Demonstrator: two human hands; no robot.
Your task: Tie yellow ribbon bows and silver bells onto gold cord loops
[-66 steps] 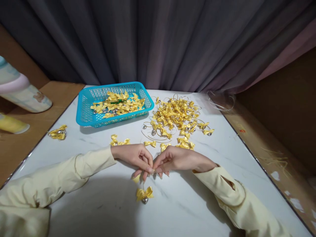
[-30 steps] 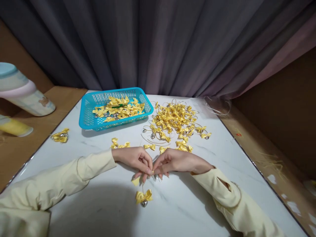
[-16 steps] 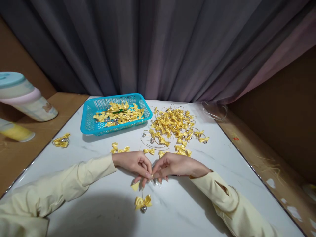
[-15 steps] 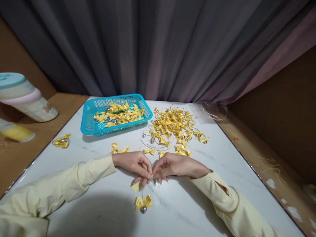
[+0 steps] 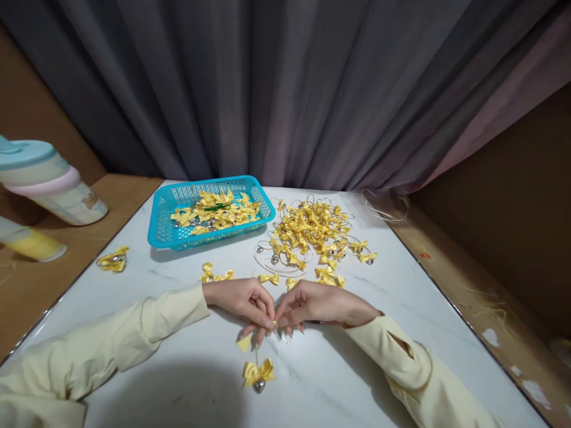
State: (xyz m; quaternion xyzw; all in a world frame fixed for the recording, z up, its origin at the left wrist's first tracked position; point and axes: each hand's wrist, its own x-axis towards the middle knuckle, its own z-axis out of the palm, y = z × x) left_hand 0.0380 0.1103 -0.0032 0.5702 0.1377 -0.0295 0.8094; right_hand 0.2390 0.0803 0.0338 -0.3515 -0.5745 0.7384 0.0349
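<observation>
My left hand (image 5: 243, 300) and my right hand (image 5: 312, 303) meet fingertip to fingertip over the white marble table (image 5: 178, 368). Both pinch a thin gold cord at the same spot. From that cord hangs a yellow ribbon bow with a small silver bell (image 5: 257, 374), lying on the table just below my fingers. A scrap of yellow ribbon (image 5: 244, 342) pokes out under my left fingers. Both arms wear pale yellow sleeves.
A turquoise plastic basket (image 5: 166, 221) holding yellow bows and bells stands at the back left. A heap of bows with gold loops (image 5: 314, 229) lies to its right. Loose bows (image 5: 213, 274) sit near my hands, one bow (image 5: 112, 260) at the left edge. Bottles (image 5: 49, 187) stand on the wooden ledge left.
My hands keep the same pinch on the cord. The view has tilted, so everything sits slightly lower in the picture. The hanging bow has barely moved.
</observation>
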